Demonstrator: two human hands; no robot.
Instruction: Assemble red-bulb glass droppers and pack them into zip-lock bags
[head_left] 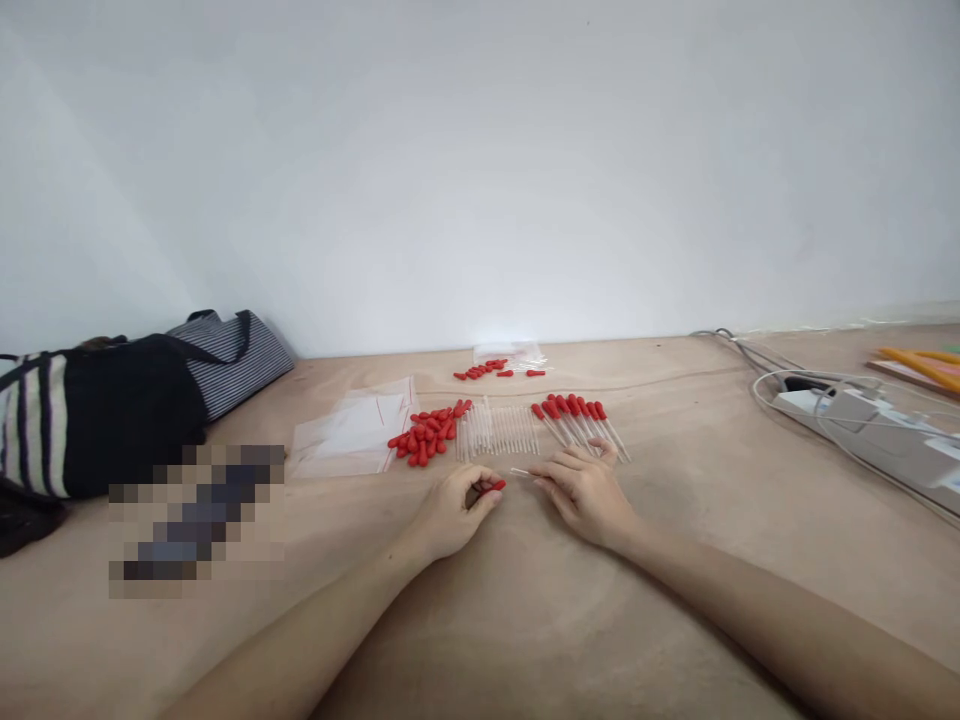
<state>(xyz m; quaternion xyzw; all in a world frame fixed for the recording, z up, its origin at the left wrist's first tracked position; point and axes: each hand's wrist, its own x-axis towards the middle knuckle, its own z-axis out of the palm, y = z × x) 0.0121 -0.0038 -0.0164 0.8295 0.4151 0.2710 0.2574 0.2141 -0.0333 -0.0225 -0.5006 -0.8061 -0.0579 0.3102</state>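
My left hand (459, 508) is closed on a red rubber bulb (492, 486) between thumb and fingers. Facing it across a small gap, my right hand (589, 492) pinches a thin clear tube (520, 472), its free end pointing left. Behind my left hand lies a heap of red bulbs (424, 436). A row of clear tubes (499, 430) lies side by side in the middle. Just beyond my right hand, several tubes with red bulbs on their ends (576, 410) lie slanted next to one another.
Clear plastic bags (349, 432) lie left of the heap. More bulbs (484, 370) and a bag (525, 353) are near the wall. A black bag (127, 410) stands far left; a power strip (862, 430) with cables is at right, beyond it orange objects (919, 366).
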